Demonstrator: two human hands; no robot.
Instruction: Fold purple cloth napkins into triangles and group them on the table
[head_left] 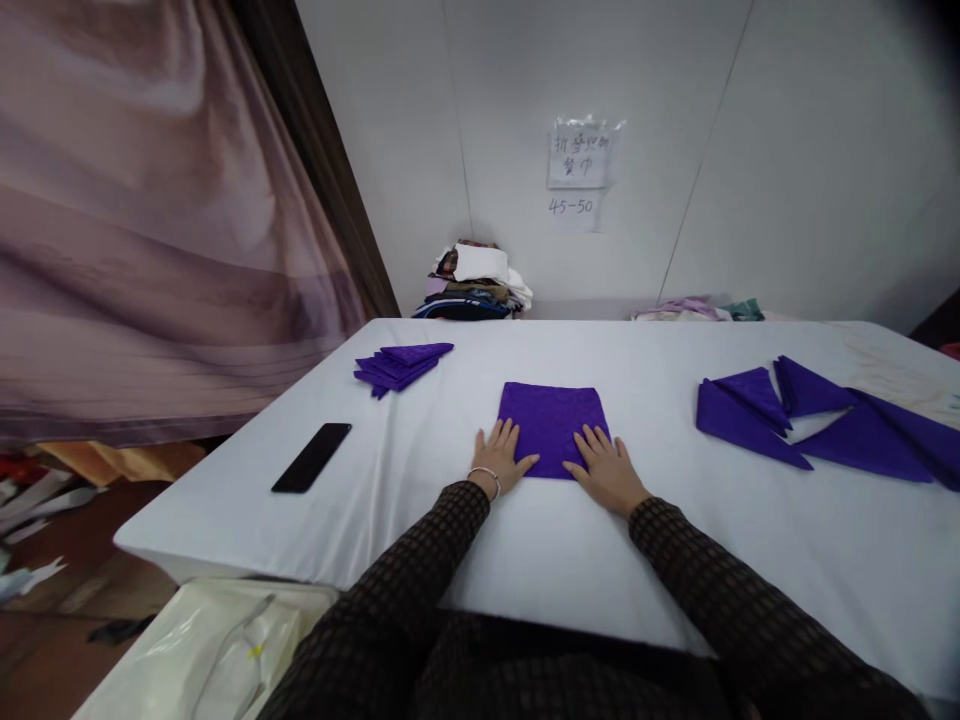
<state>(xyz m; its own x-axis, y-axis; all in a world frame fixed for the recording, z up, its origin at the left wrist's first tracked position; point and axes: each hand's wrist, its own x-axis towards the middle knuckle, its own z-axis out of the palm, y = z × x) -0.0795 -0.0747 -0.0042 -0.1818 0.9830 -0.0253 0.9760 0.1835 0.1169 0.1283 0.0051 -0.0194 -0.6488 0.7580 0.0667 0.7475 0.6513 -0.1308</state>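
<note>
A purple cloth napkin (556, 425), folded into a near square, lies flat on the white-covered table (465, 560) in front of me. My left hand (501, 460) rests on its left edge near the lower corner, fingers spread; a bracelet circles that wrist. On the lower right part of the napkin lies my right hand (606, 470), its fingers stretched out too. Neither hand grips anything. Several folded purple napkins form a stack (401, 366) at the far left. More purple napkins (750, 405), folded into pointed shapes, lie on the right.
A black phone-like slab (312, 458) lies on the table at left. Behind the table stands a pile of folded cloths (476, 285); other fabrics (690, 310) lie farther right. A handwritten sign (577, 160) hangs on the wall. Left are a curtain (165, 220) and a plastic-covered item (217, 640).
</note>
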